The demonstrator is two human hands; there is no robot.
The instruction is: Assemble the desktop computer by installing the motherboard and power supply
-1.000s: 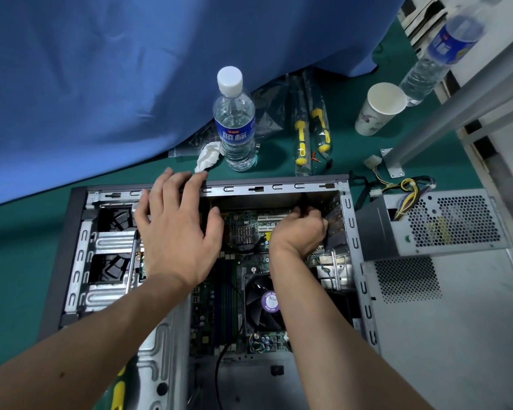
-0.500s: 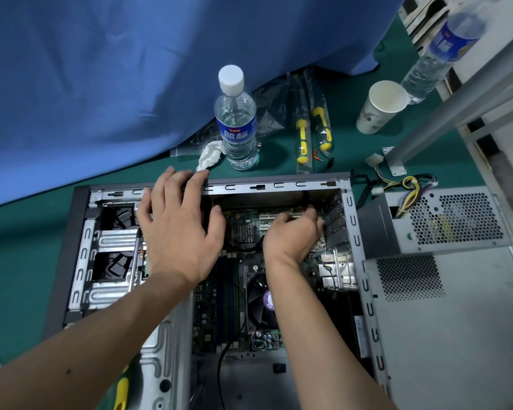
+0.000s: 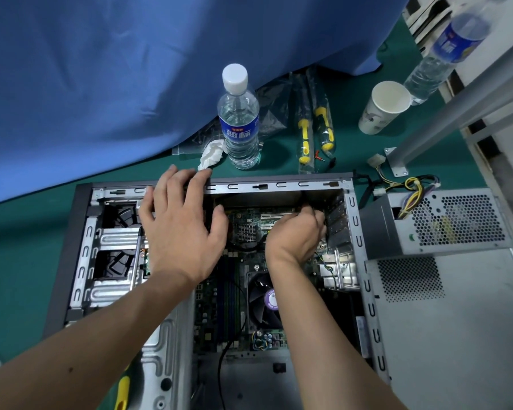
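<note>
The open grey computer case [image 3: 279,186] lies on its side on the green table. The green motherboard [image 3: 246,229] sits inside it, with a black CPU fan [image 3: 264,303] near its middle. My left hand [image 3: 178,232] rests spread on the case, fingers straight and their tips on the far rim. My right hand [image 3: 293,235] reaches into the far right corner of the board by the white slots. Its fingers are curled and pinch something small and dark that I cannot identify. The grey power supply [image 3: 444,220] lies outside the case on the right, its wires trailing.
A water bottle [image 3: 240,122], a crumpled tissue [image 3: 211,153], bagged yellow screwdrivers [image 3: 304,134] and a paper cup [image 3: 382,108] stand beyond the case. The case's side panel [image 3: 456,321] lies to the right. A yellow tool handle [image 3: 122,392] shows at bottom left. Blue cloth hangs behind.
My right hand's fingers have shifted slightly at the board's far right corner. My left hand stays on the case rim.
</note>
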